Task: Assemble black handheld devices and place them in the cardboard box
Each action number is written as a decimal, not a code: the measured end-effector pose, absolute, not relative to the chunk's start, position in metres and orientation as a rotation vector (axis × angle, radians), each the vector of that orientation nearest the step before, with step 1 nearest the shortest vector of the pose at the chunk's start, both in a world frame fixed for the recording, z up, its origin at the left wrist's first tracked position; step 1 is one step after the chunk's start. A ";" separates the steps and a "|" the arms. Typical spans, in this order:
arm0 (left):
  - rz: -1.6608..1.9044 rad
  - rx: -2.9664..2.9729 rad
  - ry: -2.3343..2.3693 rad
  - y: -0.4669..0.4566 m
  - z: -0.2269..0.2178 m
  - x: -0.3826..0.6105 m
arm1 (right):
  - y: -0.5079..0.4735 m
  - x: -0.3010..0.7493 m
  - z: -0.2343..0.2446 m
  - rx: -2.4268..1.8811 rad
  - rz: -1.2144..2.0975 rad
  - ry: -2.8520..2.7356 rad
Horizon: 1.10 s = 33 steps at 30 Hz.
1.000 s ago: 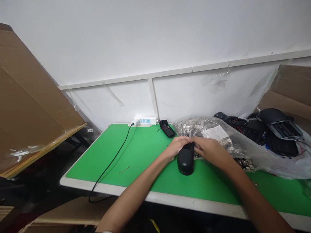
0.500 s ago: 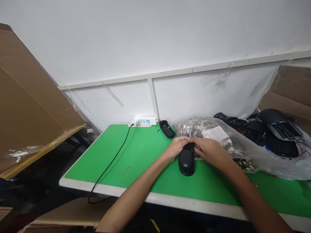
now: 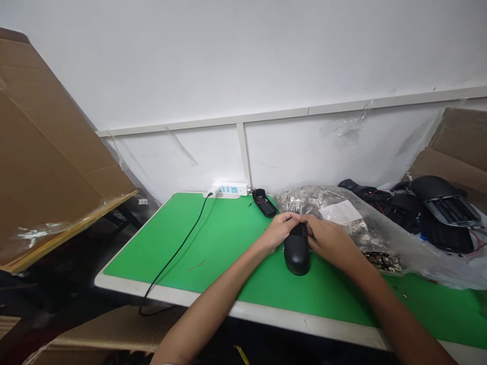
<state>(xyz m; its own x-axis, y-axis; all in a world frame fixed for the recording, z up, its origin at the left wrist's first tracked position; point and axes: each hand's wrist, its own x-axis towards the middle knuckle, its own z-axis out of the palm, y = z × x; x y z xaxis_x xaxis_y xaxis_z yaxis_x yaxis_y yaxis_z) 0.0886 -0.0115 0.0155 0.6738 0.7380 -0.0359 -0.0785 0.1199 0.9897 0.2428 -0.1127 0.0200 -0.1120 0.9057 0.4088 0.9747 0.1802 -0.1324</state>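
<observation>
A black rounded plastic housing [image 3: 297, 257] with a slotted upper part lies on the green table top [image 3: 228, 233], its smooth rounded end toward me. My left hand [image 3: 280, 230] is closed at its far left side, and my right hand [image 3: 326, 235] is closed at its far right side. Both sets of fingertips meet over the far end of the housing, which they hide. Whether a small part is pinched there cannot be seen. Just beyond my left hand is another black housing [image 3: 264, 204], open, with thin wires.
A clear plastic bag [image 3: 338, 210] of small metal parts lies behind my right hand. Several black housings [image 3: 441, 213] are piled at the right. A white power strip [image 3: 234, 189] with a black cable [image 3: 182, 243] sits by the wall. Cardboard [image 3: 57, 152] stands at the left.
The whole view has shifted slightly. Both hands stay at the housing's far end, and more of its slotted part shows between them.
</observation>
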 end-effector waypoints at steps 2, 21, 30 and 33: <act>0.658 1.332 0.620 -0.012 0.016 0.089 | -0.113 0.242 0.021 -1.759 -0.240 -2.069; 0.655 1.331 0.620 -0.012 0.014 0.090 | -0.113 0.242 0.017 -1.786 -0.221 -2.081; 0.659 1.327 0.624 -0.013 0.015 0.089 | -0.114 0.241 0.015 -1.773 -0.227 -2.058; 0.653 1.324 0.623 -0.013 0.016 0.089 | -0.115 0.240 0.016 -1.759 -0.201 -2.058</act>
